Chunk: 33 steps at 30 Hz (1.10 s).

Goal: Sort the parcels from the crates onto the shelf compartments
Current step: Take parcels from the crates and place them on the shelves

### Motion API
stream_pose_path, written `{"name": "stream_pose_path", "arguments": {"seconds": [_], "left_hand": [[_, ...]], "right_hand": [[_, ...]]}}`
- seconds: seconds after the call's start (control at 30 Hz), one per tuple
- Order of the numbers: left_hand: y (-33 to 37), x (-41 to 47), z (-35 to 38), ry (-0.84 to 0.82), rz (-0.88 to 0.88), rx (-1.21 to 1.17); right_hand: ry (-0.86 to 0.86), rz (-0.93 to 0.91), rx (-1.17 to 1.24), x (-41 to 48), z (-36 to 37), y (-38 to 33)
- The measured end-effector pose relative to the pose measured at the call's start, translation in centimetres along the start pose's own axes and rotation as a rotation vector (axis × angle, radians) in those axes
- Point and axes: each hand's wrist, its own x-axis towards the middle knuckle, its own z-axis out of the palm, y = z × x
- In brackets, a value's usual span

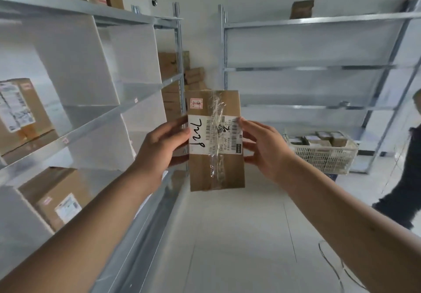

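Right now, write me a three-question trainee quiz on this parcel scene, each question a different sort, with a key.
1. True or false: the left hand and right hand both hold the parcel by its side edges.
2. Where is the white crate? A: right of the parcel, by the far rack. B: on the left top shelf. C: in the hands.
3. Fill in: the red-edged sticker sits at the parcel's upper ___ corner.
Key: 1 true; 2 A; 3 left.

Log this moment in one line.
parcel held midair | left hand grips left edge | right hand grips right edge | not yet shelved
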Motion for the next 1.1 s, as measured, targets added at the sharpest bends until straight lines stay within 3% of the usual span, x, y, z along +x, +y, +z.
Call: {"name": "stream_pose_path", "arguments": {"seconds": [0.7,1.1], "left_hand": [[-8.2,37.1,3.2,-0.226,-0.045,-0.043],[-15.2,58.0,12.2,-0.141,-0.089,-0.044]], "right_hand": [[0.197,-0.048,0.054,31.6,-4.8,1.2],[0.205,0.017,0.059,54.5,-15.2,1.8]]}}
